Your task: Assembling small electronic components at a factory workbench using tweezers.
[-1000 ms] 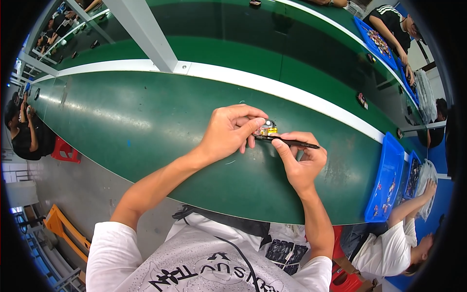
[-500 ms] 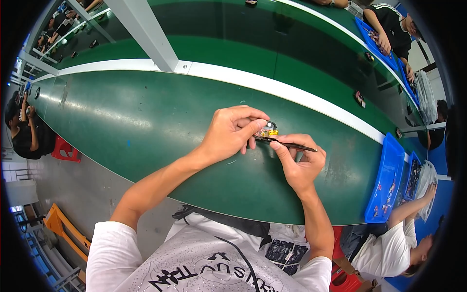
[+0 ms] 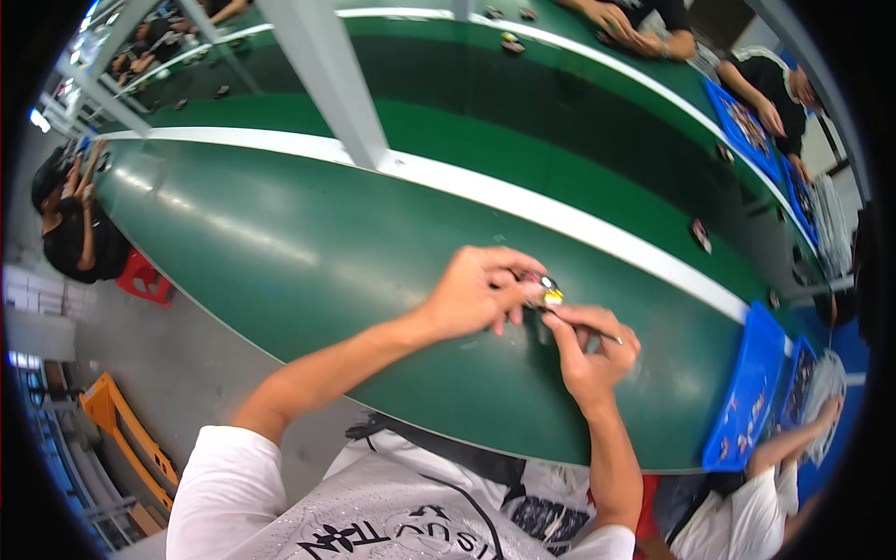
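Over the green bench, my left hand (image 3: pixel 467 297) pinches a small electronic assembly (image 3: pixel 552 296) with a dark rounded body, a shiny part and a yellow patch. Blur hides its finer details. To its right, my right hand (image 3: pixel 595 359) is closed around a slim dark tool (image 3: pixel 611 338), whose back end sticks out past the fingers. The tool's front reaches toward the lower side of the assembly; whether it touches cannot be made out.
A blue tray (image 3: pixel 747 401) with small parts stands at the bench's right end, beside a co-worker. Beyond a white rail (image 3: pixel 579 224), a green conveyor belt (image 3: pixel 523 177) carries scattered small assemblies. A grey post (image 3: pixel 327 84) rises at the rail. Other people sit far left and across.
The view has shifted, so the hands and bench appear lower and farther right. Less of the dark tool shows now. Both hands keep their hold.
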Available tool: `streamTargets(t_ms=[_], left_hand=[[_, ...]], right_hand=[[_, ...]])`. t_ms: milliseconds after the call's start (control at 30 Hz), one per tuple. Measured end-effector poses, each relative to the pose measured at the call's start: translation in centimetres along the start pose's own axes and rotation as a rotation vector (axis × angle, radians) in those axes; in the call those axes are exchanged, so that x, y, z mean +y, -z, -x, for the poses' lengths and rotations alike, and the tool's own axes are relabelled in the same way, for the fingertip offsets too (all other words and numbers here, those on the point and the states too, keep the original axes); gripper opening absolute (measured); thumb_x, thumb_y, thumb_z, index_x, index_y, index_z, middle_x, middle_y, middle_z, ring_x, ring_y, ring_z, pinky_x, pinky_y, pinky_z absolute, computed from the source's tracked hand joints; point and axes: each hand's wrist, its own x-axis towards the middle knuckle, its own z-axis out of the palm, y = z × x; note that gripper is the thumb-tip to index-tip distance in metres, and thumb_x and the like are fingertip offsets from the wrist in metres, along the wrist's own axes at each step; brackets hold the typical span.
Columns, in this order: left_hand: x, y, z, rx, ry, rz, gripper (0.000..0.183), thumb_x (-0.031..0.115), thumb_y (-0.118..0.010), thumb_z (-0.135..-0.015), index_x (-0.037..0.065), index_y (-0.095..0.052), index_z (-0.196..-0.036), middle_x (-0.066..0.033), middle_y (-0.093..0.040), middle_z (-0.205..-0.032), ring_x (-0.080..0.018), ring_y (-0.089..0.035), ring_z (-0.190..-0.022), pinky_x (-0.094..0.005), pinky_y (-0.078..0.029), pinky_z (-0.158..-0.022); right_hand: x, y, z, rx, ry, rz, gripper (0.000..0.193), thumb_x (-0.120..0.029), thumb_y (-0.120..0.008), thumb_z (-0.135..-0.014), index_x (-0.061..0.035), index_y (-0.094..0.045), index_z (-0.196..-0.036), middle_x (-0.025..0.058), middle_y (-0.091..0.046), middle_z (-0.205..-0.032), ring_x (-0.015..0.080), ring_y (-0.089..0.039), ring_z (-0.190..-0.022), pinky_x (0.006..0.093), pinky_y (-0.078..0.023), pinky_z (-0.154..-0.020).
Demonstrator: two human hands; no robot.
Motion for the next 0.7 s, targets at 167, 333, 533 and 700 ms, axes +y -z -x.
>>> streamTargets(t_ms=[167, 333, 533, 700], left_hand=[[-0.6, -1.8, -0.1, -0.015, -0.075, 0.023, 0.028, 0.008, -0.066, -0.098, -0.007, -0.063, -0.122, -0.0121, -0.07, -0.097, -0.0108, -0.066, -0.065, -0.0234, -0.054, -0.045], [-0.2, -2.3, 0.2, -0.023, -0.059, 0.005, 0.029, 0.01, -0.064, -0.099, -0.007, -0.062, -0.122, -0.0108, -0.072, -0.094, -0.0092, -0.063, -0.063, -0.0245, -0.054, -0.046], [-0.3, -3.0, -0.8, -0.04, -0.085, 0.053, 0.027, 0.009, -0.063, -0.099, -0.007, -0.063, -0.121, -0.0088, -0.072, -0.085, -0.0083, -0.061, -0.058, -0.0249, -0.052, -0.046], [-0.1, -3.9, -1.2, -0.032, -0.077, 0.047, 0.026, 0.009, -0.063, -0.099, -0.008, -0.063, -0.119, -0.0081, -0.072, -0.082, -0.0083, -0.06, -0.056, -0.0248, -0.051, -0.045]], right_hand=[[-0.1, 1.3, 0.6, 0.005, 0.042, 0.031, 0.018, 0.007, -0.084, -0.072, -0.0027, -0.074, -0.084, 0.008, -0.075, -0.079, 0.0052, -0.045, -0.044, 0.0216, -0.033, -0.044], [-0.9, 1.9, 0.3, -0.044, 0.051, 0.052, 0.017, 0.008, -0.083, -0.073, -0.0006, -0.071, -0.083, 0.0133, -0.077, -0.083, 0.0069, -0.05, -0.045, 0.0213, -0.033, -0.042], [-1.2, 2.8, -0.7, -0.089, 0.127, 0.114, 0.018, 0.006, -0.084, -0.073, -0.0028, -0.071, -0.081, 0.0108, -0.077, -0.08, 0.008, -0.05, -0.044, 0.0221, -0.032, -0.042], [-0.8, 4.0, -1.1, -0.121, 0.228, 0.181, 0.018, 0.006, -0.083, -0.074, -0.0035, -0.071, -0.083, 0.0104, -0.077, -0.081, 0.0086, -0.052, -0.046, 0.0221, -0.033, -0.043]])
